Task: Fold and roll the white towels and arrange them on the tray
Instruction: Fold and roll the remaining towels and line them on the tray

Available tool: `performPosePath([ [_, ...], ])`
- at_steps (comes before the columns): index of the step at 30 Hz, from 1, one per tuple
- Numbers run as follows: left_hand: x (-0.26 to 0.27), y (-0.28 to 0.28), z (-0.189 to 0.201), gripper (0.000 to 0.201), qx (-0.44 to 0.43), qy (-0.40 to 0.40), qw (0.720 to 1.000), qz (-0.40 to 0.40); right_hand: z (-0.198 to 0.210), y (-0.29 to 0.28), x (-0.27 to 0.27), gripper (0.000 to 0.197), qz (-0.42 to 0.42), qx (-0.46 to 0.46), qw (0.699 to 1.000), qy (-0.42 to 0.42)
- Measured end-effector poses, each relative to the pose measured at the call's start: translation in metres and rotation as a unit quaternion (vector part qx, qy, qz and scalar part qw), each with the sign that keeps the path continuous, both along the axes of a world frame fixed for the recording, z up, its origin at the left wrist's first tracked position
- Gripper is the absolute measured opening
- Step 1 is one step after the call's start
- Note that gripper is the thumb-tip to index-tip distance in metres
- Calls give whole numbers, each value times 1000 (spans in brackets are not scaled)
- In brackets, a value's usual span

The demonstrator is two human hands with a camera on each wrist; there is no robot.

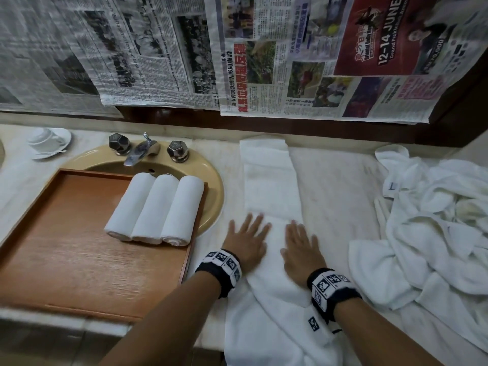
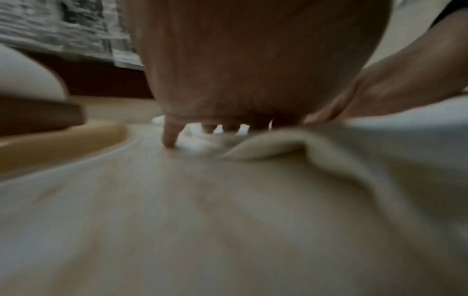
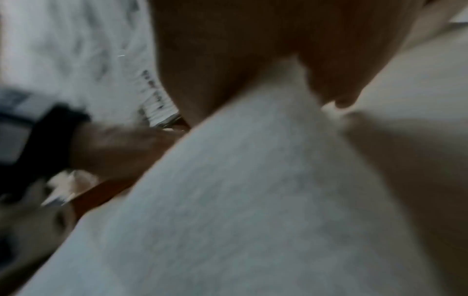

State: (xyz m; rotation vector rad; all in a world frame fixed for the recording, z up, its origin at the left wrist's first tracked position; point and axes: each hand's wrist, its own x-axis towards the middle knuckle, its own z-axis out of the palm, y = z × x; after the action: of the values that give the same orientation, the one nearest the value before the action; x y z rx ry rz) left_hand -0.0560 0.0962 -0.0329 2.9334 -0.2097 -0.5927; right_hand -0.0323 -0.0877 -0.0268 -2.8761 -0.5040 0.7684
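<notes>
A long white towel [image 1: 269, 180], folded into a narrow strip, lies on the marble counter and hangs over its front edge. My left hand [image 1: 247, 240] and right hand [image 1: 299, 245] both press flat on it, fingers straight and spread, side by side. Three rolled white towels [image 1: 155, 210] lie in a row at the right end of the wooden tray [image 1: 66, 247]. In the left wrist view my left hand [image 2: 228, 80] presses down with a fingertip [image 2: 169, 143] on the counter beside the towel [image 2: 354, 160]. The blurred right wrist view shows the towel [image 3: 253, 200] under my right hand [image 3: 228, 60].
A heap of loose white towels [image 1: 435, 233] lies at the right. The tray rests over a tan sink [image 1: 214, 196] with a tap [image 1: 140, 151]. An upturned cup on a saucer [image 1: 48, 142] stands back left. Newspapers [image 1: 237, 54] cover the wall.
</notes>
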Motion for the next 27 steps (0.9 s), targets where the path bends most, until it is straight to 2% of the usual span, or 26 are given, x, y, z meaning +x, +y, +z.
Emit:
performPosePath([
  [2,-4,17,-6,67,9,18,996,82,1,-8,7,68,-137,-20,990,39],
  [3,-2,20,-5,67,10,17,992,123,2,-8,9,68,-161,-21,986,33],
  [5,7,10,4,66,-4,-14,990,140,3,-1,9,69,-106,-4,994,-41],
  [7,23,-12,8,65,-30,-48,995,77,-1,9,11,68,14,31,996,-79],
  [8,29,-18,6,64,-41,-39,998,35,-5,12,13,66,52,37,996,-61],
  [10,40,-15,-4,63,-33,-1,999,5,-10,12,19,67,25,24,999,-4],
  [11,43,-6,-10,62,-18,9,1000,24,-12,9,22,70,-18,11,1000,7],
  [14,58,16,-17,64,21,20,989,148,-6,8,33,74,-141,-24,989,22],
  [16,69,10,-11,64,38,6,988,153,-3,15,32,74,-119,-24,993,-15],
  [17,73,1,-8,64,35,-13,992,119,-6,18,31,73,-65,-10,997,-36],
  [19,78,-15,-4,68,12,-13,1000,23,-13,22,28,72,29,3,999,-26],
  [21,79,-16,-7,66,5,8,1000,-12,-17,19,29,73,25,-3,1000,1],
  [25,86,12,-4,63,11,38,993,112,-4,3,45,74,-74,-49,996,28],
  [27,87,14,8,67,8,58,986,159,7,-3,46,74,-79,-80,994,-15],
])
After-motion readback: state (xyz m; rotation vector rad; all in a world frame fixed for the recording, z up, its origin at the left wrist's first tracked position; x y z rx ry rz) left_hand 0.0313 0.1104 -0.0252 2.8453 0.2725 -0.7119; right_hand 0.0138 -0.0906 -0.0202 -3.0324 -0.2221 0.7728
